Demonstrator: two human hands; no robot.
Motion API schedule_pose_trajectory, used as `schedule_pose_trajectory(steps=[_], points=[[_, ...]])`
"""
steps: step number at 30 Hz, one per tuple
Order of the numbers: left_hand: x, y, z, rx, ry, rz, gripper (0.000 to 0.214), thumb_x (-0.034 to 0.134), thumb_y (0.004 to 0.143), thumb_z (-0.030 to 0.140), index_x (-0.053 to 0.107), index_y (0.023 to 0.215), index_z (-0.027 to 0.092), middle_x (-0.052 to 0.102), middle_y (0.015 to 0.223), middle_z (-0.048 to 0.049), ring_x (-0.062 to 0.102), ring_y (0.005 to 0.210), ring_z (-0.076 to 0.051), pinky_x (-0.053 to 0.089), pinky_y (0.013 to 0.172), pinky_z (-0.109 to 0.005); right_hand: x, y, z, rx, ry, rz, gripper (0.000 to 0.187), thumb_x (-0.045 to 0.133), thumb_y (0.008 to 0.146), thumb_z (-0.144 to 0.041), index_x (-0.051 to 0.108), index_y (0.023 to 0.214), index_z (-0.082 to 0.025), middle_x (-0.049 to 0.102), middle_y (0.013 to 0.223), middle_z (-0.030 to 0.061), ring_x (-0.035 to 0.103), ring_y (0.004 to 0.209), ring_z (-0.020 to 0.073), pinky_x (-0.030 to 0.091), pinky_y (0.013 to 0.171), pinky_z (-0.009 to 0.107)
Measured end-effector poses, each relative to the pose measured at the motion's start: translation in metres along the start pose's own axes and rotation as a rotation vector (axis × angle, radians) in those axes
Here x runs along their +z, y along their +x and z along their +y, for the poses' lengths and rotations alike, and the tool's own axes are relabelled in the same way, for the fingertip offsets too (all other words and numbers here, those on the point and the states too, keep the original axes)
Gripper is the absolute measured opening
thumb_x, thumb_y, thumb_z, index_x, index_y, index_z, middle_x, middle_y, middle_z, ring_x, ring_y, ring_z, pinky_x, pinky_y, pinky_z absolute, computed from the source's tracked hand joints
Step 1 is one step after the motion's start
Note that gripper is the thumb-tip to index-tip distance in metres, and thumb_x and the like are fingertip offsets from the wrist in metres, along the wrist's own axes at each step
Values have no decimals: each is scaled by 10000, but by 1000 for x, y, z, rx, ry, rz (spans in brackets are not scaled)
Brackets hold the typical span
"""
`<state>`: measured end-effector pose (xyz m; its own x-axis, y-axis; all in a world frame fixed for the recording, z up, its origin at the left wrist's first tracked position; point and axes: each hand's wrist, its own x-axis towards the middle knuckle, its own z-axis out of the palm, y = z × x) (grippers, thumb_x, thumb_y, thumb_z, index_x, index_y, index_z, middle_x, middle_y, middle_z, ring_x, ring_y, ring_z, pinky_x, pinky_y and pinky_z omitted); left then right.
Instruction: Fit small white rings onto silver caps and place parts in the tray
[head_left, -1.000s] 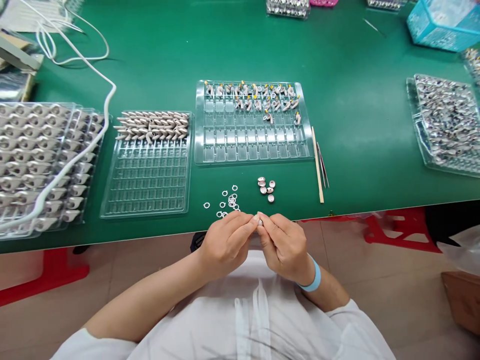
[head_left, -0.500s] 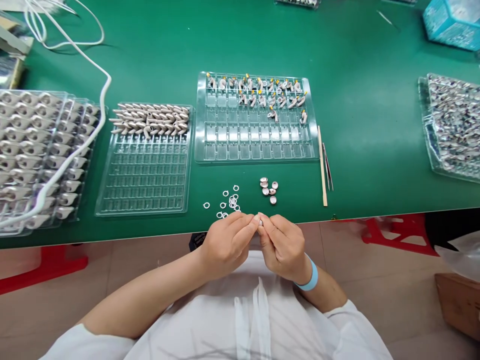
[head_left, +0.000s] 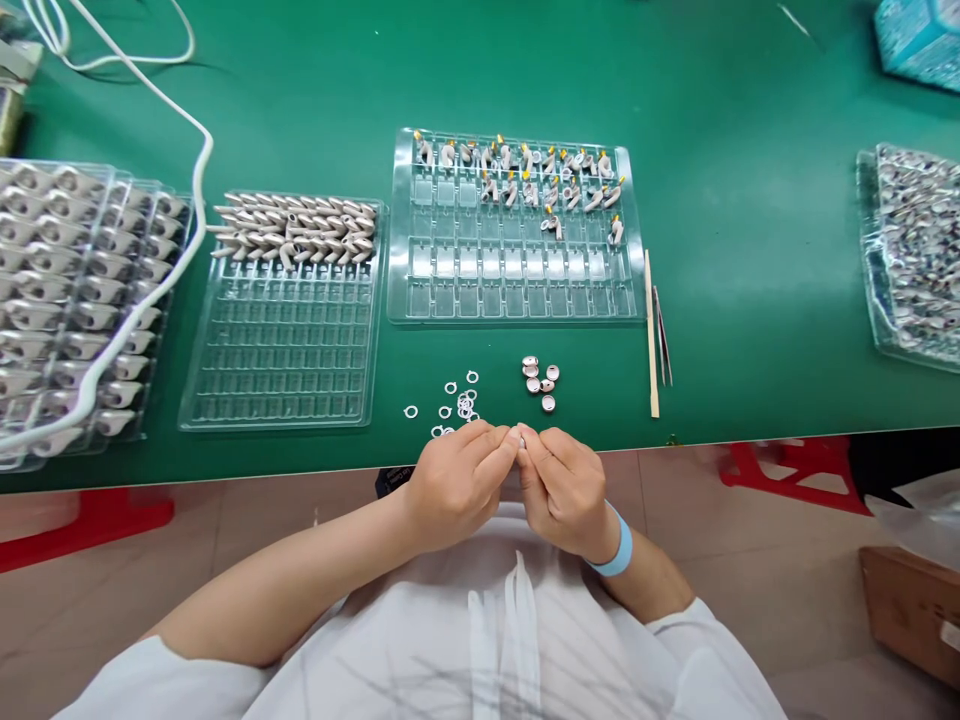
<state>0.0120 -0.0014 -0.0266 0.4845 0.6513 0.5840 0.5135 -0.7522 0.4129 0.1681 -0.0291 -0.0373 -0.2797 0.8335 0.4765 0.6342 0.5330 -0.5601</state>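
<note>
At the far left of the green table (head_left: 300, 100), stacked clear trays (head_left: 109, 175) hold rows of pale metallic parts (head_left: 34, 316), and a white cable (head_left: 198, 190) runs over them. Next comes a second tray (head_left: 281, 370), whose far end carries closely packed, slanted parts (head_left: 322, 228) while the nearer cells are vacant. Farther right, thin white rings (head_left: 465, 405) lie loosely scattered just beyond the left hand (head_left: 461, 480), which has its thumb and forefinger pinched on a small pale part (head_left: 522, 441). That part sits between the fingertips of both hands, at the table's near edge, and is mostly hidden by them. Well beyond the hands, a third tray (head_left: 487, 265) holds curved pieces with yellow tips (head_left: 530, 193), mainly in its far rows. Between this tray and the hands lies a small cluster of round metallic caps (head_left: 548, 403). The right hand (head_left: 562, 490), with a light-blue band (head_left: 616, 545) on its wrist, grips the same part from the other side in a narrow pinch. Farther right, a flat wooden stick (head_left: 651, 340) lies beside metal tweezers (head_left: 663, 340). A tray heaped with shiny pieces (head_left: 926, 260) stands at the far right, with a blue basket (head_left: 919, 45) beyond it.
</note>
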Motion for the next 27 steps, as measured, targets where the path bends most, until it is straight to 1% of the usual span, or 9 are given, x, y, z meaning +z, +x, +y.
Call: schedule_pose_trajectory(steps=[5,7,12,14,17,22,24,27], points=[[4,-3,-4,-36,-16,-11,218,411,844,38,547,984,134,679,713,-74,632,638,-158,557,562,-283,5,0,3,-4,-18,2,340,504,846,-93,537,1185,-89,597,778,88,557,672,164,488,551,286],[4,-3,-6,-41,-28,-19,219,424,841,31,549,991,131,688,733,-81,643,657,-162,562,579,-288,5,2,4,4,-13,3,333,505,848,-99,545,1178,-96,604,785,88,569,680,166,491,552,285],[-2,2,-5,-41,-93,32,259,476,818,-6,536,1038,118,711,814,-107,662,710,-164,568,608,-297,-5,9,2,7,65,36,348,521,849,-105,549,1196,-101,623,807,86,580,676,157,492,550,275],[-6,5,-3,-75,-136,53,246,495,827,5,554,1030,131,717,844,-99,668,738,-158,569,632,-292,-9,12,0,21,94,39,364,523,854,-117,543,1217,-122,632,820,78,582,670,150,498,557,272],[-10,9,0,-131,-204,67,202,530,838,37,589,996,147,722,850,-73,673,746,-147,570,668,-282,-13,11,-1,79,156,37,363,511,870,-135,544,1230,-161,648,857,78,588,672,143,506,564,270],[-14,10,1,-202,-312,44,164,582,829,69,616,966,152,715,773,-34,670,704,-125,553,628,-221,-15,7,0,131,284,41,381,522,864,-106,552,1236,-182,660,895,80,595,703,142,516,591,274],[-15,11,0,-190,-342,33,156,577,836,76,618,967,151,718,789,-40,675,730,-130,558,651,-229,-16,6,0,132,318,49,393,523,863,-99,550,1244,-191,658,895,73,601,731,144,523,616,276],[-16,11,-1,-126,-337,27,172,552,849,74,612,993,147,720,828,-59,676,770,-143,569,679,-260,-18,6,1,142,344,46,387,510,878,-121,548,1254,-207,651,882,58,613,749,138,531,628,266]])
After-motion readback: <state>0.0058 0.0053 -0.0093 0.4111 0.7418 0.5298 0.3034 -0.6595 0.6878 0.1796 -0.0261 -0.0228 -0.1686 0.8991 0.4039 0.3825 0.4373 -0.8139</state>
